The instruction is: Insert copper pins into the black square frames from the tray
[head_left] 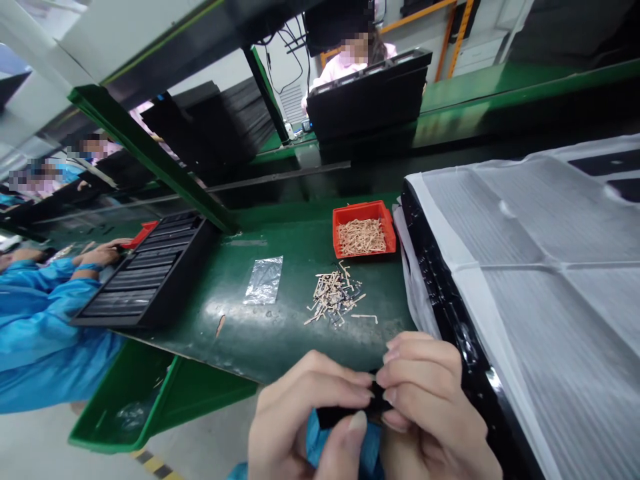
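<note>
Close to the camera, at the bottom of the head view, my left hand (313,413) and my right hand (430,393) come together on a small black part (336,416). Fingertips of both hands pinch it, and they cover most of its shape. Beyond my hands a loose pile of small tan strips (333,293) lies on the green table (295,233). One strip (367,317) lies apart, at the pile's right. Behind the pile sits a red bin (340,250) filled with similar strips.
A clear plastic bag (264,280) lies left of the pile. On the right stands a black tray stack (463,327) under a white sheet (540,267). A black tray (150,300) and a blue-sleeved co-worker (45,320) are at left, above a green bin (165,393). Another person sits opposite.
</note>
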`<state>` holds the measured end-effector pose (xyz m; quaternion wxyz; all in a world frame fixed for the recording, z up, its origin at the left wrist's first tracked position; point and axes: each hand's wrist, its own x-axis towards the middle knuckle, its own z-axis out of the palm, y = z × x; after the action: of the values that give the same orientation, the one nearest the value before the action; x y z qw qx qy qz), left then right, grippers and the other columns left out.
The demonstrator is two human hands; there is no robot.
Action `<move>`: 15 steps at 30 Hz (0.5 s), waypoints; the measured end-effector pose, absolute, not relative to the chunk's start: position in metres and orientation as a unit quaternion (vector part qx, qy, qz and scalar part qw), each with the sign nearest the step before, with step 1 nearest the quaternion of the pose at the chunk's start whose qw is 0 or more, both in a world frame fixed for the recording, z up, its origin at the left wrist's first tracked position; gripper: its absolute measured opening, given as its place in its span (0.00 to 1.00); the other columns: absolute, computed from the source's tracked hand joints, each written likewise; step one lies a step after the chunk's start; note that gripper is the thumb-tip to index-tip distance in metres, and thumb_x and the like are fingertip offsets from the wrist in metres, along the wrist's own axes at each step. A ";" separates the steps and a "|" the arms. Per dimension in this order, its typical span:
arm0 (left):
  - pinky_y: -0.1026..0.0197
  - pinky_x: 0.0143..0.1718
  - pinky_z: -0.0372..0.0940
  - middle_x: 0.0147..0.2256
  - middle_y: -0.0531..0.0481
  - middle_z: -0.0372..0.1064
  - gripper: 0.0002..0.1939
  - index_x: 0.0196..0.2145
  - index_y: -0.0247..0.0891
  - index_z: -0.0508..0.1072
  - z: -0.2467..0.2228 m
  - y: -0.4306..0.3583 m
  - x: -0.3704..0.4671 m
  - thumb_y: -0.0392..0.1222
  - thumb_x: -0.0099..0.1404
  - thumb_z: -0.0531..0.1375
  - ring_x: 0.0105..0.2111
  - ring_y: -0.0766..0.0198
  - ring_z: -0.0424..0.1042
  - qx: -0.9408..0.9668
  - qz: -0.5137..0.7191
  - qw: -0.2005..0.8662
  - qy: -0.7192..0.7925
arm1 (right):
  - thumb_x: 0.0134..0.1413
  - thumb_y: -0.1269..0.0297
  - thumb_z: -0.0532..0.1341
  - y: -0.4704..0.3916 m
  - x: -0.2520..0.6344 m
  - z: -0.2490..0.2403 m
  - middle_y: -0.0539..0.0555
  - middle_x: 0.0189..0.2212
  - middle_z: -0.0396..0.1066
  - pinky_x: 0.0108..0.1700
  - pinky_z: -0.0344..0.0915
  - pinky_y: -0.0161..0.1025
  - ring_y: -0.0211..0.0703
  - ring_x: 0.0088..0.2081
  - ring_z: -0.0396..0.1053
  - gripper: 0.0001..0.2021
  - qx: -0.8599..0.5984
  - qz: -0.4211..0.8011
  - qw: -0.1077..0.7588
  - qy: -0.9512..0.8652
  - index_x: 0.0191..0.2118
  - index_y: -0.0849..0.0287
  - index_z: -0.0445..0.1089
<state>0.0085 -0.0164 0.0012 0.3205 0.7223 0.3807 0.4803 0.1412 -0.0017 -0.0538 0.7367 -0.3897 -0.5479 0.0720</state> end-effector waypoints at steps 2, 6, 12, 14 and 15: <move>0.64 0.41 0.77 0.39 0.49 0.83 0.14 0.45 0.43 0.81 -0.001 -0.017 0.011 0.27 0.68 0.64 0.37 0.63 0.82 0.727 0.463 0.341 0.375 | 0.63 0.67 0.64 -0.001 0.139 -0.053 0.52 0.27 0.71 0.33 0.71 0.48 0.43 0.27 0.69 0.08 -0.386 0.062 0.753 -0.529 0.31 0.56 0.72; 0.65 0.38 0.77 0.39 0.48 0.83 0.11 0.49 0.43 0.81 -0.018 -0.023 0.025 0.32 0.74 0.62 0.36 0.63 0.82 0.715 0.487 0.342 0.368 | 0.67 0.71 0.60 -0.003 0.141 -0.055 0.49 0.23 0.65 0.34 0.67 0.46 0.39 0.26 0.62 0.11 -0.368 0.073 0.792 -0.481 0.30 0.58 0.69; 0.63 0.31 0.75 0.37 0.47 0.79 0.09 0.44 0.41 0.82 -0.041 -0.031 0.041 0.45 0.77 0.62 0.30 0.64 0.77 0.677 0.569 0.220 0.413 | 0.71 0.64 0.63 -0.005 0.148 -0.055 0.47 0.21 0.61 0.33 0.62 0.42 0.37 0.26 0.59 0.17 -0.361 0.158 0.777 -0.490 0.28 0.58 0.65; 0.64 0.28 0.73 0.35 0.48 0.78 0.08 0.42 0.39 0.81 -0.042 -0.031 0.039 0.45 0.75 0.64 0.29 0.64 0.76 0.673 0.579 0.181 0.424 | 0.71 0.62 0.62 -0.004 0.149 -0.054 0.47 0.21 0.60 0.32 0.61 0.41 0.37 0.26 0.58 0.18 -0.354 0.163 0.776 -0.495 0.27 0.58 0.64; 0.64 0.27 0.72 0.34 0.49 0.78 0.07 0.41 0.39 0.81 -0.042 -0.030 0.037 0.45 0.74 0.66 0.28 0.64 0.76 0.672 0.583 0.167 0.425 | 0.72 0.62 0.62 -0.003 0.148 -0.053 0.47 0.21 0.60 0.33 0.61 0.41 0.36 0.26 0.58 0.19 -0.349 0.167 0.776 -0.499 0.26 0.58 0.63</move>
<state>0.0371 -0.0304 -0.0417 0.1668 0.6719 0.4249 0.5832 0.1483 -0.0030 -0.0535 0.7756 -0.3488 -0.4990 0.1667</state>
